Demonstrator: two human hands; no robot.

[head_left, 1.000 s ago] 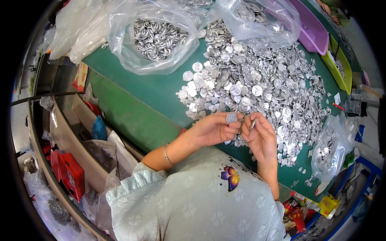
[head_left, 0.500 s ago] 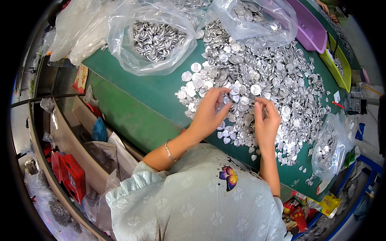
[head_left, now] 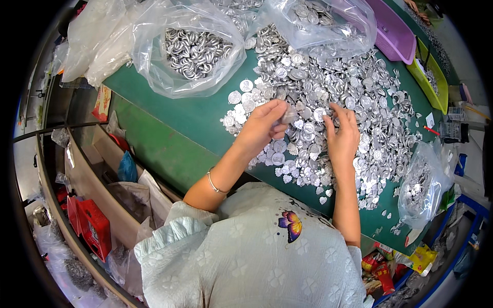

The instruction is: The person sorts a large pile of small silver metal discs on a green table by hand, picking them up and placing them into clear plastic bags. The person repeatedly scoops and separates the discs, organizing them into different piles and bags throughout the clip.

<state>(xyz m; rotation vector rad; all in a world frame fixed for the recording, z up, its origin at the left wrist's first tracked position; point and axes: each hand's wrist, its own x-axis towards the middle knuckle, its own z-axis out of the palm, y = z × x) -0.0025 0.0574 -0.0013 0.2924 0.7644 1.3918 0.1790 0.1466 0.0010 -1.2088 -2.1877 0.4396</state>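
both hands point(head_left: 264, 126) point(head_left: 341, 136) pick through silver metal discs point(head_left: 359, 97) on green table point(head_left: 174, 138).

A big clear plastic bag point(head_left: 192, 49) of shiny metal bits sits at the far left of the green surface point(head_left: 169, 143). Another clear bag point(head_left: 318, 25) lies farther right. A small clear bag point(head_left: 421, 185) sits at the right edge. Red and yellow packets point(head_left: 395, 259) lie below it.

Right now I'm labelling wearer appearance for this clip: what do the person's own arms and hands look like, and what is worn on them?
Both forearms are bare. The left hand has a thin silver bangle around its wrist; the right hand shows no jewellery. No gloves. Short ruffled sleeves of a pale mint top with a faint flower pattern and a purple butterfly patch.
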